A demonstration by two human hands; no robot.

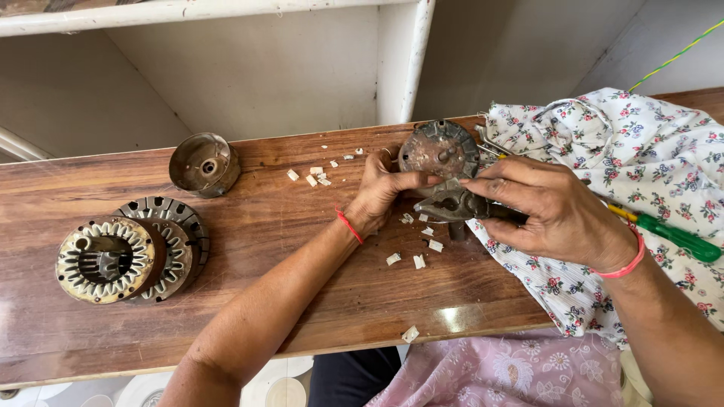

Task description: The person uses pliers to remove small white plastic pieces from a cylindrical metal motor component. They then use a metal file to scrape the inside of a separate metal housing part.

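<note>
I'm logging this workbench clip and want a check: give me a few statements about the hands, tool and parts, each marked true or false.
1. The right hand grips pliers. True.
2. The left hand rests on the slotted stator cores. False: those lie apart at the bench's left end; the left hand is at the round metal cover.
3. White scraps lie on the wooden bench. True.
4. The floral cloth covers the metal cup. False: the cup stands bare, far from the cloth.
</note>
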